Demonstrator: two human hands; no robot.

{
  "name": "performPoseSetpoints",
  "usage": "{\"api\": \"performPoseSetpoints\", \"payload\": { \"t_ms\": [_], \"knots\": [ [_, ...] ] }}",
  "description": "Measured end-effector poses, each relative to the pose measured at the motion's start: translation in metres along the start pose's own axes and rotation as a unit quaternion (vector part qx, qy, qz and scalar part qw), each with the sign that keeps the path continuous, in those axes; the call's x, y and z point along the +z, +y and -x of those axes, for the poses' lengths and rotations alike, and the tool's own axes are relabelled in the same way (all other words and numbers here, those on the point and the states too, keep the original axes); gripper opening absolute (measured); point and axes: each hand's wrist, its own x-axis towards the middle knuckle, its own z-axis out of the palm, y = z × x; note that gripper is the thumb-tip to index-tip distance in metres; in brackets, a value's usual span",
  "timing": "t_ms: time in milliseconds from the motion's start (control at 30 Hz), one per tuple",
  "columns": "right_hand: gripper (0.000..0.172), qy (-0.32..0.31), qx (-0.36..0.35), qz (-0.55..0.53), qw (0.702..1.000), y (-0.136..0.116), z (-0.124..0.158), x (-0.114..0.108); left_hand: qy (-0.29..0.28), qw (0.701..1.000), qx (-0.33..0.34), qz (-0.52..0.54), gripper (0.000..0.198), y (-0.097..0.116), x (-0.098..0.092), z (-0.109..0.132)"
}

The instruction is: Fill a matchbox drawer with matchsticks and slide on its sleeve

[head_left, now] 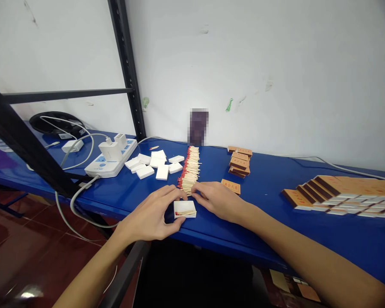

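White tray (185,205) pinched steady in the left hand (157,214); right hand (216,199) at matches (190,169) ahead, grip unclear: keep heads aligned.

"What's the white tray (185,205) like?"
"Open-topped, lying flat near the front edge of the desk (269,184), with a few matches (186,212) inside, red heads left."
"And the match row (191,167)?"
"Tightly packed behind it, running away across the desk, red heads left too."
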Motion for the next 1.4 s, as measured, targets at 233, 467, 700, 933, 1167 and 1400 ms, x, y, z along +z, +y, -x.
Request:
{"api": "performPoseSetpoints", "payload": {
  "t_ms": [233,467,700,933,1167,1400],
  "knots": [
    [0.015,-0.015,0.019,0.022,0.999,-0.005,0.001,-0.005,-0.045,0.998,0.029,-0.029,0.031,-0.002,-0.001,0.0],
    [0.011,-0.028,0.008,-0.012,0.999,-0.006,0.003,-0.009,-0.069,0.996,0.05,-0.04,0.035,0.0,-0.004,-0.001],
    [0.015,-0.04,-0.008,-0.035,0.999,-0.006,0.004,-0.013,-0.07,0.995,0.053,-0.036,0.035,-0.001,-0.004,-0.001],
    [0.011,-0.04,0.001,-0.031,0.999,-0.005,0.006,-0.013,-0.05,0.998,0.043,-0.013,0.031,-0.001,-0.002,0.0],
    [0.014,-0.037,-0.004,-0.027,0.999,-0.004,0.005,-0.011,0.0,1.0,0.008,0.026,0.015,-0.002,0.001,0.001],
    [0.01,-0.057,0.023,-0.02,0.998,-0.008,0.006,-0.014,0.009,0.999,0.025,0.039,0.009,-0.004,0.002,0.001]
  ]
}}
